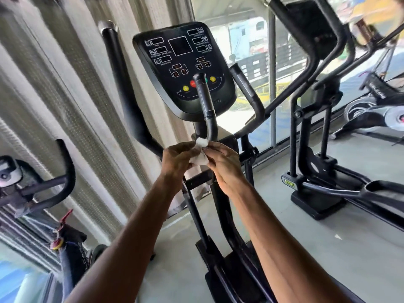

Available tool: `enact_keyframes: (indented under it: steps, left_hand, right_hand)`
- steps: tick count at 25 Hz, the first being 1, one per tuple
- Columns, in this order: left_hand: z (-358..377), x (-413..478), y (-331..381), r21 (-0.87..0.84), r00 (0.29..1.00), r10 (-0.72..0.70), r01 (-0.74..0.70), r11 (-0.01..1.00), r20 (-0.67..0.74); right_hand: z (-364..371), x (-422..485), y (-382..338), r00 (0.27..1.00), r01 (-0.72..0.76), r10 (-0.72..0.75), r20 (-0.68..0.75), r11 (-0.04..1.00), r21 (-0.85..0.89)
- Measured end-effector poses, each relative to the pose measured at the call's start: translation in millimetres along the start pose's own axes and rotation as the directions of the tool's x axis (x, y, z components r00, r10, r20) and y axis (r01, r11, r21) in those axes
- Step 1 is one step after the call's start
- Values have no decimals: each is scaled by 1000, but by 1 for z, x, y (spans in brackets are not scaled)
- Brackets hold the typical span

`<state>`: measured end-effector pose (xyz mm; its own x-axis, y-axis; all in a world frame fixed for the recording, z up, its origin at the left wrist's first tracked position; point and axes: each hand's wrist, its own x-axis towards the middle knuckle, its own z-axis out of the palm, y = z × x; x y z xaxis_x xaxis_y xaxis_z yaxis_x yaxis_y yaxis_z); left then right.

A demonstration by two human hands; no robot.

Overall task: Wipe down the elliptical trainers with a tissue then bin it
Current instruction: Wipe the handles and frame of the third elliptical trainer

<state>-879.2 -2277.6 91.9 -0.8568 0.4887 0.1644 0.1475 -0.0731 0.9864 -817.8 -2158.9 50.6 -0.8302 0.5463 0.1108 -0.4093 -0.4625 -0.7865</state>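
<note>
far left: an exercise bike [32, 186] is cut off by the frame edge. its handlebar shows; its lower body is blurred. behind it, a pale ribbed curtain [72, 101] is smeared by motion blur.

centre: the left hand [178, 161] curls its fingers round a tissue [199, 160]; its palm side is hidden. the right hand [226, 166] pinches the tissue's right edge with curled fingertips. the tissue sits between the 2 hands, just in front of the lower bend of the centre grip [205, 103] of the near elliptical trainer [219, 213]. contact with the grip cannot be determined. the grip covers part of the console [183, 62]: 2 yellow buttons and 1 red button show, and a green one is mostly hidden. the console labels are too small to read.

tissue: white, small, crumpled. 1 corner projects above the fingers; the rest is largely covered by them.

right: a second elliptical trainer [314, 127] stands on the floor, with its top and pedal end cut off. a further machine [376, 114] at far right is blurred.
</note>
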Motion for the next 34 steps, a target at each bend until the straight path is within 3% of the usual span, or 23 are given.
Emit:
enact_keyframes:
  steps: [4, 8, 13, 21, 25, 28, 30, 34]
  left_hand:
    - [-6, -24, 20, 18, 998, 24, -23, 1000, -59]
    - [-13, -43, 36, -17, 996, 30, -31, 999, -86]
    - [-12, -70, 46, 33, 989, 24, -19, 999, -147]
    - [-9, -117, 59, -38, 967, -12, 2, 999, -254]
    - [-17, -122, 77, 61, 962, 53, -38, 997, -268]
    - [-27, -109, 86, 235, 905, 152, -59, 970, -397]
    - [-34, -99, 94, 286, 869, 197, -68, 956, -454]
    - [-43, -78, 113, 246, 867, 212, -108, 963, -450]
  right_hand:
    - [1, -20, -12, 993, -44, 55, 104, 994, -104]
    - [7, -31, -21, 990, 57, -28, 140, 976, -211]
    - [10, -45, -39, 969, 85, -7, 247, 948, -306]
    - [22, -54, -39, 924, 227, -91, 372, 912, -341]
    - [42, -55, -44, 906, 282, -122, 404, 888, -363]
    - [56, -57, -52, 896, 420, -283, 341, 790, -447]
    - [68, -56, -57, 825, 563, -431, 366, 687, -459]
    - [102, -44, -54, 748, 660, -437, 500, 572, -487]
